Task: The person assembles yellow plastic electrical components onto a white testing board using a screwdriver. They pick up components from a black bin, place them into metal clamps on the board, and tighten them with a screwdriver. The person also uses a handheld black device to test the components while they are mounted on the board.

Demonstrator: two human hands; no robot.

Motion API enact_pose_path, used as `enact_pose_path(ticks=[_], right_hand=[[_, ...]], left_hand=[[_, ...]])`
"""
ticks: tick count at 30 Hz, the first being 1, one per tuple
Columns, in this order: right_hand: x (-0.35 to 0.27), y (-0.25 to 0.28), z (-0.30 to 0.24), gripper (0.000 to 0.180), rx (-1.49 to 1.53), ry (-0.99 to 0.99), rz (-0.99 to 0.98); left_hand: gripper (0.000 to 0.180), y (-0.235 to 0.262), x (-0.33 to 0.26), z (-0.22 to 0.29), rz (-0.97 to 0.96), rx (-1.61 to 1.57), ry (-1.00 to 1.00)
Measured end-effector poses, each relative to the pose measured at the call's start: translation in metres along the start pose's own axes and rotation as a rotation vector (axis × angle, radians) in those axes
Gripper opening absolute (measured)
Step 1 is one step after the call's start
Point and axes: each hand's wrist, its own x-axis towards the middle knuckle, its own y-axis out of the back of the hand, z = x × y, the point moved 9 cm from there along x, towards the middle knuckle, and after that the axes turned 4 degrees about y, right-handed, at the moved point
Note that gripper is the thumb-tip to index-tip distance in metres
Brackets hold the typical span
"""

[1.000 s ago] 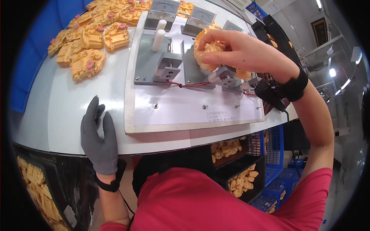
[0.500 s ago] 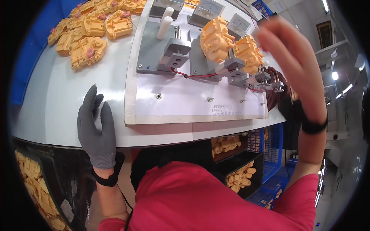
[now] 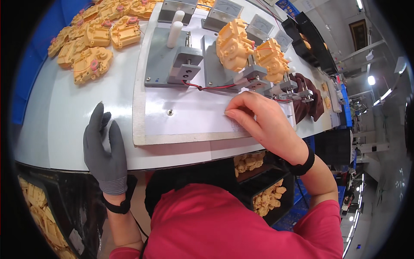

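My left hand point(image 3: 105, 149), in a grey glove, rests at the near left of the white table with its fingers apart and nothing in them. My bare right hand point(image 3: 269, 123) reaches over the front of the white test board point(image 3: 189, 123). Its thumb and index finger are pinched where a small toggle switch stood half a second ago; the fingertips hide that switch. Another toggle switch point(image 3: 170, 112) shows further left. Behind my right hand, a yellow plastic housing point(image 3: 234, 45) sits upright in a grey metal fixture point(image 3: 254, 75). A second yellow housing point(image 3: 271, 60) stands in the fixture beside it.
An unloaded fixture point(image 3: 185, 64) with white posts point(image 3: 174, 34) stands on the board's left. Several panel meters point(image 3: 222, 15) line its back. Loose yellow housings point(image 3: 91, 64) lie at the far left. A brown cloth point(image 3: 308, 95) lies right; crates of parts point(image 3: 269, 198) stand below the table.
My right hand has come down from above the right end of the fixtures to the board's front, its fingers closing at a toggle switch. The left hand has barely moved.
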Motion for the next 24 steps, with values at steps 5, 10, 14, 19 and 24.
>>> enact_pose_path(ticks=[5, 10, 14, 19, 24], right_hand=[[-0.008, 0.029, -0.004, 0.016, 0.074, -0.124, 0.003], [-0.009, 0.084, -0.015, 0.011, -0.004, -0.158, 0.149], [-0.009, 0.08, -0.013, 0.011, 0.026, -0.11, 0.186], [-0.028, 0.038, -0.012, 0.012, 0.255, -0.203, 0.075], [-0.054, 0.012, 0.004, 0.01, 0.313, -0.122, 0.263]], left_hand=[[0.044, -0.001, -0.001, -0.001, 0.004, -0.041, -0.017], [0.043, -0.001, -0.001, -0.001, 0.002, -0.032, -0.008], [0.043, 0.001, -0.001, -0.001, -0.003, -0.032, 0.0], [0.043, 0.003, -0.001, -0.001, 0.003, -0.016, -0.009], [0.041, -0.008, -0.003, -0.015, -0.039, -0.034, 0.057]])
